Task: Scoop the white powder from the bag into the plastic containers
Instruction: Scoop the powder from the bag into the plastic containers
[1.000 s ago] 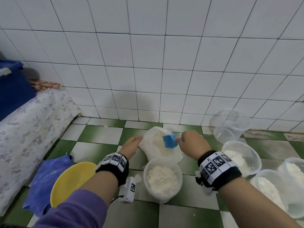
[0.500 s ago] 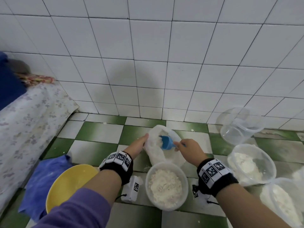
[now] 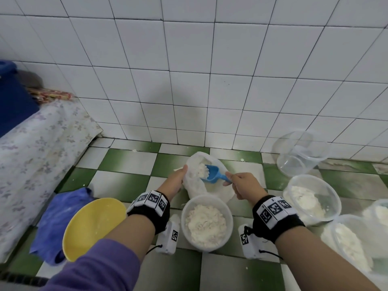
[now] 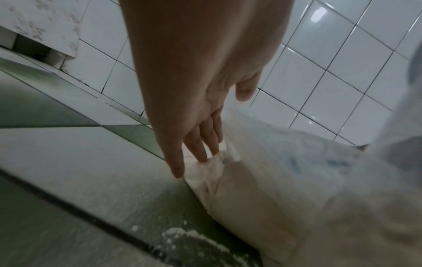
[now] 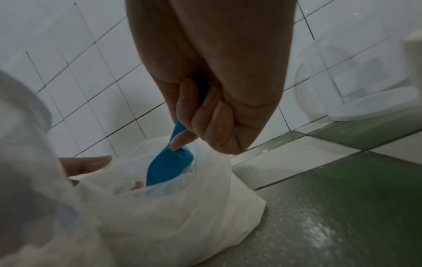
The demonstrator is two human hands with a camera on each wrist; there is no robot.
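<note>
The right hand (image 3: pixel 243 185) grips the blue scoop (image 3: pixel 211 175) (heaped with white powder (image 3: pixel 202 168)) inside the open bag (image 3: pixel 195 185) on the floor. Left hand (image 3: pixel 175 180) fingers (image 4: pixel 200 144), nearly straight, rest against the bag's side. A part-filled container (image 3: pixel 206 222) sits just beside the bag.

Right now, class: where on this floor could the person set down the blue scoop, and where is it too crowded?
Free: the floor tiles between the flowered cloth, yellow bowl and powder bag. Also free: tiles by the wall left of the bag. Crowded: the right side, where the empty container and filled containers cluster.
</note>
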